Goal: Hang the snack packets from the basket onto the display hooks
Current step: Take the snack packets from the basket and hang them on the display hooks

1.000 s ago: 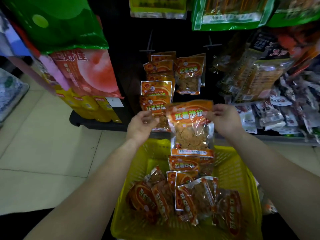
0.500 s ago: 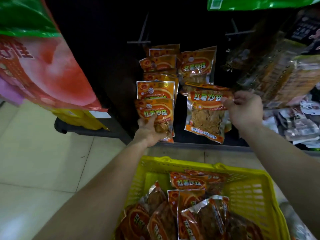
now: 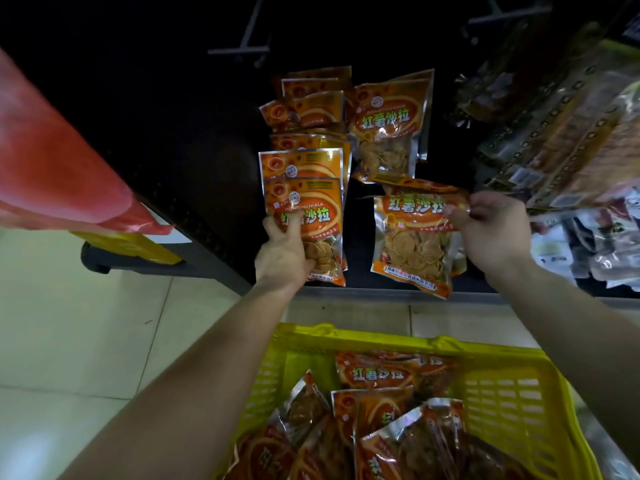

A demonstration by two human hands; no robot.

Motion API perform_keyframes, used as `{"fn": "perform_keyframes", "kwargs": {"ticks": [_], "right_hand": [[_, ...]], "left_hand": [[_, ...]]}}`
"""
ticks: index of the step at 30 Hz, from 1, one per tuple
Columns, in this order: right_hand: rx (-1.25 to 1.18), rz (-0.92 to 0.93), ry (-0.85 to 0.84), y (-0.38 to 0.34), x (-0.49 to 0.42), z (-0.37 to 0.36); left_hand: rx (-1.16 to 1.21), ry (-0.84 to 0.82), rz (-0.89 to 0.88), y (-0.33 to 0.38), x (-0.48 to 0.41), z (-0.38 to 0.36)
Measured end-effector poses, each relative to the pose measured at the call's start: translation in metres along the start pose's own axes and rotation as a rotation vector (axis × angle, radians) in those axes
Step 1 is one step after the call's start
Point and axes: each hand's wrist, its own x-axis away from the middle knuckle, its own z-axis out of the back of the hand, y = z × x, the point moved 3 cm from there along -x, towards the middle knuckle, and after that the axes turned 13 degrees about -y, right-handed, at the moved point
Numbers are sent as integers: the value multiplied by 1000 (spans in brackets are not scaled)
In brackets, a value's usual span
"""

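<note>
While basket [image 3: 381, 337] holds packets [image 3: 377, 374], left grip [image 3: 282, 252] clamps hung packet [image 3: 311, 209], right grip [image 3: 491, 226] pinches second packet [image 3: 412, 244].

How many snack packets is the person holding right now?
2. The left hand grips the front packet of the left column; the right hand pinches the top of the lower-right packet. Others behind may be hidden.

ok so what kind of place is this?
Probably a small shop's snack aisle: orange snack packets hang in rows from display hooks, other bagged goods hang to the right, and a yellow basket below holds more packets.
</note>
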Motion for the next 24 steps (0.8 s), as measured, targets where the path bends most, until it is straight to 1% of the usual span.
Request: {"fn": "perform_keyframes", "kwargs": {"ticks": [4, 10, 15, 24], "right_hand": [[-17, -6, -16, 4, 2, -1], [-50, -9, -9, 8, -4, 1], [-79, 1, -40, 8, -5, 4], [-84, 58, -101, -8, 8, 12]], "left_hand": [[-36, 77, -38, -1, -3, -3], [-22, 116, -70, -5, -11, -7], [-34, 104, -60, -5, -17, -4], [4, 74, -14, -1, 4, 5]]}}
